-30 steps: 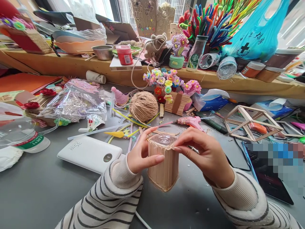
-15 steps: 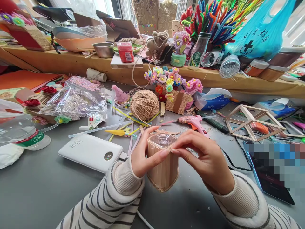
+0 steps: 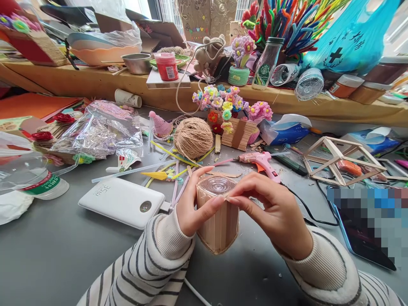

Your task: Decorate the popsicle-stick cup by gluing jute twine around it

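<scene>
A small pot clad in wooden craft sticks [image 3: 219,223], with a clear plastic bottom facing up and twine around its rims, is held over the grey table [image 3: 57,255]. My left hand [image 3: 194,208] grips its left side, thumb pressed on the front near the top rim. My right hand [image 3: 274,212] holds the right side, its fingertips pinching the twine edge at the top rim beside my left thumb. Both sleeves are cream with dark stripes.
A white power bank [image 3: 123,202] lies left of my hands, its cable running under my arm. Behind are a ball of twine [image 3: 193,138], a pink glue gun [image 3: 261,161], a stick-built frame [image 3: 339,159], a plastic bag [image 3: 98,131] and pipe-cleaner flowers [image 3: 229,106]. A phone [image 3: 363,229] lies at right.
My left thumb slid up from the pot's front to its top rim, meeting my right fingertips there. The pot itself has hardly moved.
</scene>
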{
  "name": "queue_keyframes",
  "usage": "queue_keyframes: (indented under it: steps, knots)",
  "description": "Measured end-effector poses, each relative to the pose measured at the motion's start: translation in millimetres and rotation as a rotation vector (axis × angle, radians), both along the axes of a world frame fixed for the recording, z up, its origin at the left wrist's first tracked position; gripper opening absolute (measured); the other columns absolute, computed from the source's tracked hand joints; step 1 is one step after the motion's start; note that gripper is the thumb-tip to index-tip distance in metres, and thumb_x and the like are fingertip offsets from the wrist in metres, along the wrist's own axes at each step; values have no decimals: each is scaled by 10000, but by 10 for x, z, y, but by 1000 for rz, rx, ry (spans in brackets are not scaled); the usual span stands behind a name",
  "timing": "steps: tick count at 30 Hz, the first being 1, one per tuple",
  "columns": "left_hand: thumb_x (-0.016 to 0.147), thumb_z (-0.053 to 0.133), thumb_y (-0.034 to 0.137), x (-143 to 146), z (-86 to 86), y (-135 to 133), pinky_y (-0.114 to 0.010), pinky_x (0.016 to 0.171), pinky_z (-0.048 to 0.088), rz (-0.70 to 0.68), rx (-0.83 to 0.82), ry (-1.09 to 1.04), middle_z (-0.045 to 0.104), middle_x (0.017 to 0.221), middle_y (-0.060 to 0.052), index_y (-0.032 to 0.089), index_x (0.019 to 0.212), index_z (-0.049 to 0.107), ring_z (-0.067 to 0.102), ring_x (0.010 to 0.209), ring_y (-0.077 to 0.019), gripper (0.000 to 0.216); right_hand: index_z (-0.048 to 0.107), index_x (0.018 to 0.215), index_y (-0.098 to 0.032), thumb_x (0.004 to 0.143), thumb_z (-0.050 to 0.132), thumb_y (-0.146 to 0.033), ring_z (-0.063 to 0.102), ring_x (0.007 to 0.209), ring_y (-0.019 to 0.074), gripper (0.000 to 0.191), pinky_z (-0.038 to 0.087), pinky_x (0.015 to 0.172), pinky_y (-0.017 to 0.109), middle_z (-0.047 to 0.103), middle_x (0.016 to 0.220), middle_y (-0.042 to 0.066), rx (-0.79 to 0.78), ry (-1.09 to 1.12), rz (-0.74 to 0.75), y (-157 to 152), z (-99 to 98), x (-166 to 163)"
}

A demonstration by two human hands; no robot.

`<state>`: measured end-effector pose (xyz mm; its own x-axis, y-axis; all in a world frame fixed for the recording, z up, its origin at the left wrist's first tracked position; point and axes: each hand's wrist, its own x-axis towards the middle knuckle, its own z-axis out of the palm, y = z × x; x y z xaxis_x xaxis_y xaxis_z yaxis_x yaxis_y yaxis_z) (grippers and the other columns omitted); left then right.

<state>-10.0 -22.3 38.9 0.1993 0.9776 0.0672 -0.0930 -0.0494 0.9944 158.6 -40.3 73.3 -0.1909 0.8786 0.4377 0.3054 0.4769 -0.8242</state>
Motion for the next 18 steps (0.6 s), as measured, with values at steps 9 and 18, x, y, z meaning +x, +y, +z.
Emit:
queue_keyframes:
  steps: [9,18]
  knots:
    - [654,736,531,-5,-32,4,-423,990,374,-4,15,-5,668,1108,-116,170,1213,500,580,1101,-336,706,669,793,-210,824,667,-216,614,697,130,32,522,613,242,668,745,14,-56,43,9,2,-2,-3]
    - [676,729,496,6,-33,-2,-417,973,398,9,40,8,667,1098,-101,175,1197,508,594,1072,-316,651,650,785,-210,828,659,-229,615,702,133,48,526,613,246,658,744,15,-65,40,-2,-12,-1,-10]
